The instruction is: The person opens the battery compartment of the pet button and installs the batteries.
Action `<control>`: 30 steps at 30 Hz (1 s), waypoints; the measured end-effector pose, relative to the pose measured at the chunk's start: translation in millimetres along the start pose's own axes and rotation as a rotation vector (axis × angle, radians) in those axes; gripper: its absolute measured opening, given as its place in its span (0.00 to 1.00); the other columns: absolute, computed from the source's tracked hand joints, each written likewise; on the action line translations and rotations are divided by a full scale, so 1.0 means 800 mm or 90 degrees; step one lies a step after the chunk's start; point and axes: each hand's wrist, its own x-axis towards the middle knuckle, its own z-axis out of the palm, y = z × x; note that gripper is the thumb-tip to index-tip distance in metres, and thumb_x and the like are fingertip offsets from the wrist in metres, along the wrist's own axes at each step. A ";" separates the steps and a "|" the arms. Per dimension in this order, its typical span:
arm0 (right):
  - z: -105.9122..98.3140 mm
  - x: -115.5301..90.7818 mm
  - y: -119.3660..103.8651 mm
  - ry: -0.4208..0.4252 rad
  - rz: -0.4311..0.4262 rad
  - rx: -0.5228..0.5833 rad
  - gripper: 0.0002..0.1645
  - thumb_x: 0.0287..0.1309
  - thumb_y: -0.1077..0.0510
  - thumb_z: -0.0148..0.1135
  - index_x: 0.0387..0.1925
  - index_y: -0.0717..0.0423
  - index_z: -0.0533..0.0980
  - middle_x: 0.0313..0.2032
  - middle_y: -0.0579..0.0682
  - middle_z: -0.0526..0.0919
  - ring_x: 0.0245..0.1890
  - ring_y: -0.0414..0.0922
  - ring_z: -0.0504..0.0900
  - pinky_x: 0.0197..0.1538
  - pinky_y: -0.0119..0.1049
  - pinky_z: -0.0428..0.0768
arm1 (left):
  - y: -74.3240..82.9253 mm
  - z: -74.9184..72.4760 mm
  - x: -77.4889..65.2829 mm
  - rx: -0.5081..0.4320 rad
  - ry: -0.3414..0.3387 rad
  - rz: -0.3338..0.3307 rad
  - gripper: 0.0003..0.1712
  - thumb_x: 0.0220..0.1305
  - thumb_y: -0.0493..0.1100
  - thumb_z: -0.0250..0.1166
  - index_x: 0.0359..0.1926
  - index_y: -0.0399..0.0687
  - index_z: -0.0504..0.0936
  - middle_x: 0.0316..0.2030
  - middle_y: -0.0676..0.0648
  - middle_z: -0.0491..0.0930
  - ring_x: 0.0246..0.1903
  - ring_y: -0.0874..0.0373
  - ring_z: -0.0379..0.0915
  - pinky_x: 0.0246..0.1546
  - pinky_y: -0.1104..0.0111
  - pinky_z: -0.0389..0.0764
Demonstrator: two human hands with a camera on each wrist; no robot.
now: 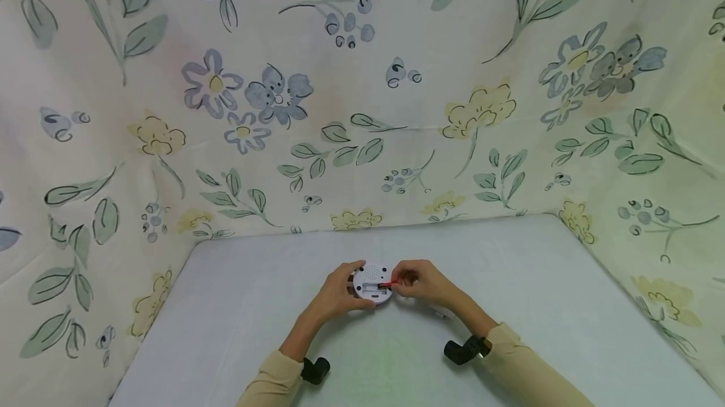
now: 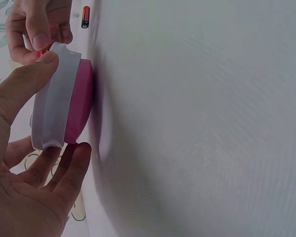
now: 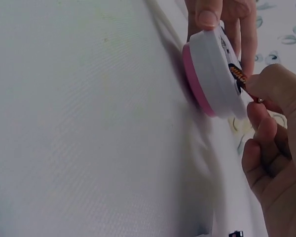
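Observation:
A round white device [image 1: 370,273] with a pink lower side [image 2: 80,98] lies bottom up on the table, its battery compartment [image 1: 370,288] uncovered and small holes above it. My left hand [image 1: 337,294] grips it by the rim, thumb at the near edge and fingers round the far side. Between thumb and fingertips, my right hand [image 1: 421,282] pinches a red-and-black battery [image 3: 238,74]. That battery slants against the compartment, one end at the opening; how far it sits inside I cannot tell.
Another battery [image 2: 85,17] lies on the white table surface [image 1: 238,306] beyond the device. A small pale piece [image 1: 440,312], too small to identify, lies under the right forearm. Floral cloth [image 1: 362,168] walls the back and sides.

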 end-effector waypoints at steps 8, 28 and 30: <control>0.010 0.010 0.000 -0.006 -0.029 -0.032 0.08 0.60 0.61 0.73 0.39 0.46 0.83 0.29 0.38 0.77 0.28 0.38 0.73 0.30 0.31 0.73 | 0.002 0.000 -0.003 0.015 -0.001 0.008 0.52 0.51 0.48 0.83 0.72 0.36 0.67 0.61 0.39 0.72 0.53 0.49 0.73 0.52 0.55 0.77; 0.008 0.018 0.007 0.015 0.093 0.063 0.24 0.66 0.55 0.69 0.60 0.59 0.77 0.56 0.56 0.79 0.51 0.51 0.80 0.54 0.44 0.80 | 0.001 -0.003 -0.005 0.009 -0.015 -0.015 0.52 0.52 0.49 0.82 0.73 0.38 0.66 0.61 0.40 0.72 0.53 0.49 0.73 0.53 0.56 0.78; 0.005 0.019 0.007 -0.022 0.103 0.078 0.28 0.68 0.54 0.67 0.65 0.60 0.74 0.60 0.57 0.77 0.54 0.52 0.80 0.56 0.46 0.79 | 0.001 -0.003 -0.006 0.010 -0.018 -0.021 0.52 0.53 0.49 0.82 0.73 0.39 0.66 0.62 0.41 0.71 0.54 0.49 0.72 0.53 0.56 0.77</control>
